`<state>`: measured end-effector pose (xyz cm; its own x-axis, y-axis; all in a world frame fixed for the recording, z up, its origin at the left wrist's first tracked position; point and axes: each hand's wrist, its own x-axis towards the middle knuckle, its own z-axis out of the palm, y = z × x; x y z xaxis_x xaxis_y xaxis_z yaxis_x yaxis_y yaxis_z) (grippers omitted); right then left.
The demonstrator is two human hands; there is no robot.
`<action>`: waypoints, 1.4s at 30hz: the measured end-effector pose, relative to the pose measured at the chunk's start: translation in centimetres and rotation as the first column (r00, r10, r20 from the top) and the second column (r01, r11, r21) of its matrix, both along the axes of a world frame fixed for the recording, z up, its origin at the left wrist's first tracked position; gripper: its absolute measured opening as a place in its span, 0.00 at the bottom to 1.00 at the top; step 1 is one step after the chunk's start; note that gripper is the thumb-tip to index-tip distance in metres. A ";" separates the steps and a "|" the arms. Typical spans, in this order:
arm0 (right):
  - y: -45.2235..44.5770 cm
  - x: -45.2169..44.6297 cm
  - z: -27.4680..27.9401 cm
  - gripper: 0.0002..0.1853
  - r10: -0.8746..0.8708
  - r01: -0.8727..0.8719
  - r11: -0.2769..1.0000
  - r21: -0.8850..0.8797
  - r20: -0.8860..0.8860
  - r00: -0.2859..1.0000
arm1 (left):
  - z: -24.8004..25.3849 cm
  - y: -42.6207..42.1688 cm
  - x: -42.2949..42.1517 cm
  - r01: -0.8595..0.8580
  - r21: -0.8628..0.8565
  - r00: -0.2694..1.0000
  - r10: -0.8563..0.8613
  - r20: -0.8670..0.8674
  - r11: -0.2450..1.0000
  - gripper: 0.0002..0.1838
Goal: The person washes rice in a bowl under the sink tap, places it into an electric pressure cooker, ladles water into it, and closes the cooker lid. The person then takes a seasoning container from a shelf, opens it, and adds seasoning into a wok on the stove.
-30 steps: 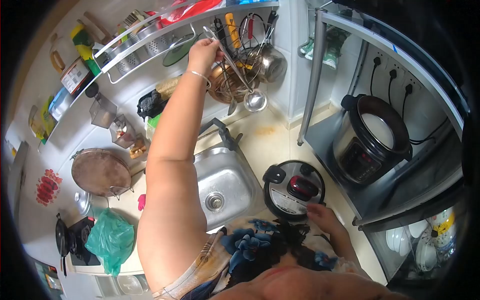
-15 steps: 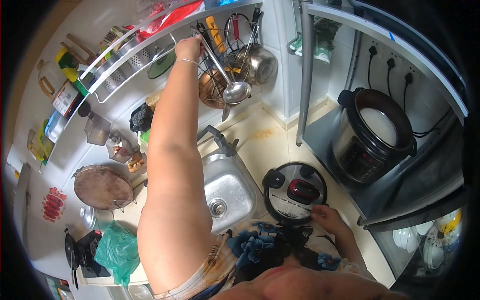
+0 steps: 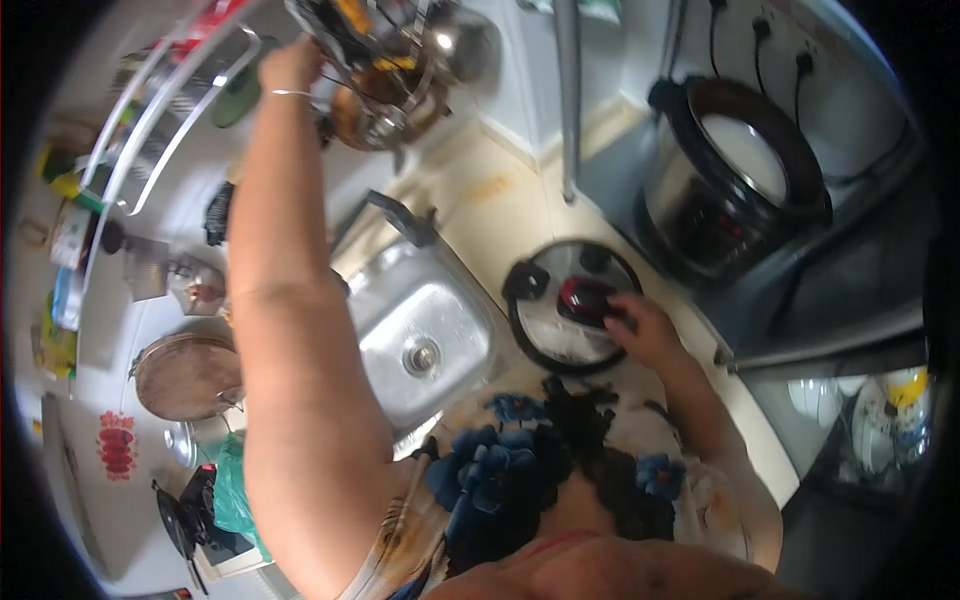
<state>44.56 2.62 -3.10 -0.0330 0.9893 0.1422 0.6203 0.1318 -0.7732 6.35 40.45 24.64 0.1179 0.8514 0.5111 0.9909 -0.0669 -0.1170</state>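
My left hand [image 3: 290,68] is raised at the hanging utensils, closed around the upper part of a metal ladle, whose handle is blurred. The ladle's bowl [image 3: 386,124] hangs in front of a copper-coloured pan [image 3: 350,122]. My right hand [image 3: 645,332] has its fingers curled round the dark red knob [image 3: 583,298] of a round cooker lid [image 3: 548,335]. That lid lies flat on the counter, right of the steel sink [image 3: 440,320].
An uncovered electric cooker [image 3: 700,215] stands on the shelf at right. The faucet [image 3: 400,215] rises behind the sink. At left are a wall rack [image 3: 150,120], a round brown board [image 3: 185,377] and a green plastic bag [image 3: 235,490].
The view has swung, shifting the scene up and left. My right hand has moved from the lid's edge onto its knob. The ladle's bowl has come closer to the copper-coloured pan.
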 end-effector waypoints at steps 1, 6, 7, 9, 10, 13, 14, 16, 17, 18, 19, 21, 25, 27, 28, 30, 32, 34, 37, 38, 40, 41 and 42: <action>0.8 0.0 -1.0 0.19 0.013 -0.017 0.998 0.066 0.066 0.998 | -1.2 2.6 -1.7 0.090 -0.077 0.937 -0.059 0.344 0.993 0.13; 2.8 -2.1 -2.4 0.24 0.036 -0.085 0.986 0.140 0.319 0.947 | -2.6 -10.4 3.2 0.287 0.220 0.171 -0.276 0.946 0.932 0.15; 3.0 -2.6 -2.6 0.25 0.037 -0.098 0.987 0.129 0.408 0.912 | -3.7 -12.8 3.1 0.327 0.251 0.165 -0.316 0.934 0.911 0.15; 3.4 -3.3 -2.3 0.27 0.043 -0.102 0.988 0.117 0.422 0.906 | -7.0 -17.6 1.5 0.401 0.188 0.136 -0.261 0.956 0.896 0.15; 3.7 -3.6 -2.3 0.28 0.028 -0.087 0.990 0.115 0.442 0.897 | -9.1 -20.2 1.1 0.371 0.217 0.100 -0.271 0.957 0.903 0.14; 4.7 -3.7 -3.3 0.29 0.036 -0.089 0.992 0.090 0.478 0.878 | -17.3 -26.0 -3.4 0.274 0.165 0.134 -0.207 0.969 0.947 0.11; 5.0 -3.7 -3.8 0.30 0.064 -0.106 0.993 0.059 0.493 0.868 | -19.2 -28.3 -4.4 0.196 0.105 0.074 -0.122 0.990 0.975 0.10; 5.4 -3.9 -4.6 0.29 0.084 -0.128 0.990 0.050 0.517 0.852 | -22.9 -32.5 -6.8 0.070 -0.026 -0.035 0.029 0.999 0.997 0.09; 5.6 -4.0 -4.7 0.29 0.104 -0.147 0.988 0.037 0.536 0.838 | -24.8 -34.3 -8.5 0.022 -0.092 -0.081 0.093 0.992 0.996 0.08; 5.8 -3.9 -4.9 0.29 0.110 -0.154 0.987 0.037 0.543 0.832 | -26.6 -36.1 -9.9 -0.003 -0.124 -0.095 0.123 0.988 0.992 0.08; 5.9 -3.9 -4.9 0.28 0.113 -0.163 0.986 0.043 0.550 0.828 | -27.5 -37.6 -10.9 -0.027 -0.157 -0.112 0.153 0.982 0.987 0.08; 5.9 -4.5 -3.9 0.28 0.129 -0.189 0.981 0.049 0.566 0.814 | -28.4 -40.2 -12.5 -0.045 -0.177 -0.095 0.172 0.980 0.983 0.08; 4.4 -5.9 1.6 0.27 0.089 -0.135 0.989 0.059 0.490 0.867 | -29.1 -43.7 -14.5 -0.042 -0.184 -0.075 0.181 0.981 0.982 0.08; 3.2 -6.4 6.0 0.29 0.175 -0.240 0.966 0.099 0.435 0.883 | -29.5 -44.5 -15.0 -0.047 -0.219 -0.081 0.215 0.973 0.975 0.07; 2.6 -6.5 7.9 0.30 0.174 -0.256 0.958 0.129 0.450 0.876 | -30.0 -44.9 -15.4 -0.032 -0.229 -0.082 0.226 0.971 0.973 0.07; 0.8 -7.1 12.6 0.30 0.132 -0.232 0.959 0.161 0.469 0.873 | -30.4 -45.7 -16.0 0.002 -0.202 -0.077 0.201 0.976 0.979 0.07; -0.6 -7.2 16.3 0.28 0.099 -0.223 0.948 0.229 0.454 0.886 | -30.4 -46.6 -16.6 0.010 -0.199 -0.062 0.200 0.978 0.980 0.07; -1.0 -5.9 18.6 0.28 0.082 -0.243 0.894 0.377 0.396 0.914 | -30.9 -47.2 -17.8 0.009 -0.220 -0.087 0.220 0.972 0.975 0.07; -1.6 -3.3 21.8 0.29 -0.044 -0.053 0.939 0.339 0.272 0.961 | -31.7 -47.9 -18.6 0.006 -0.201 -0.121 0.201 0.972 0.979 0.07; -1.8 -2.6 23.3 0.29 -0.086 0.014 0.962 0.271 0.255 0.963 | -31.8 -48.0 -18.8 0.004 -0.197 -0.135 0.195 0.971 0.980 0.07; -1.3 -0.7 25.1 0.29 -0.195 0.144 0.960 0.239 0.207 0.959 | -32.0 -48.2 -18.8 0.026 -0.210 -0.121 0.212 0.970 0.977 0.07; -0.7 0.9 25.6 0.30 -0.237 0.180 0.952 0.246 0.225 0.945 | -32.5 -48.1 -18.8 0.024 -0.212 -0.137 0.213 0.967 0.977 0.07; -0.2 1.8 26.3 0.30 -0.303 0.241 0.937 0.252 0.251 0.919 | -33.0 -48.0 -19.0 0.056 -0.214 -0.152 0.220 0.963 0.975 0.08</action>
<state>46.33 2.37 23.25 0.1634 0.9129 0.3740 0.8429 0.0678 -0.5338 -12.68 -7.55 -8.33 -0.4750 0.8669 -0.1511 -0.0391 0.1507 0.9878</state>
